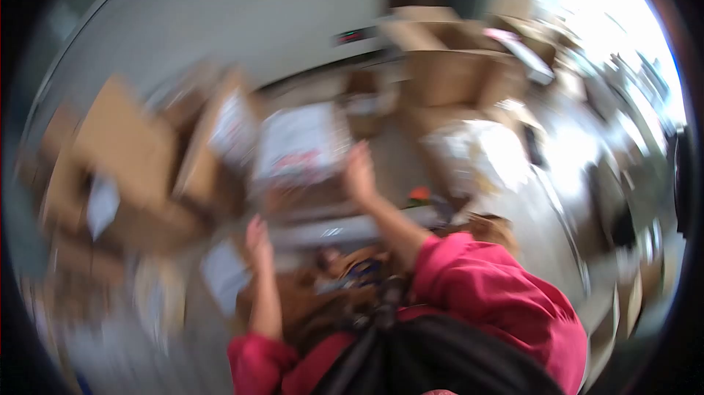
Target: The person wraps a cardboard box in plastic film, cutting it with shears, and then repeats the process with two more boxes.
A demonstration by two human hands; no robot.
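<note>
A cardboard package [297, 156] in clear plastic, with a white top and red print, sits in front of me. My right hand [359, 175] is by its right side, fingers stretched upward; blur hides whether it touches. Near the package's front left corner is my left hand [258, 242], its fingers also extended and nothing visible in them. Between my forearms lies a silvery plastic-covered strip [330, 232]. Closer to my body, an open brown bag or box [293, 300] holds mixed items too blurred to name.
Opened cardboard boxes [125, 153] crowd the left. A large open carton [447, 72] stands at the back right, with a clear plastic bundle [477, 149] before it. A white wall panel [242, 21] rises behind. Several more boxes lie farther right near bright light.
</note>
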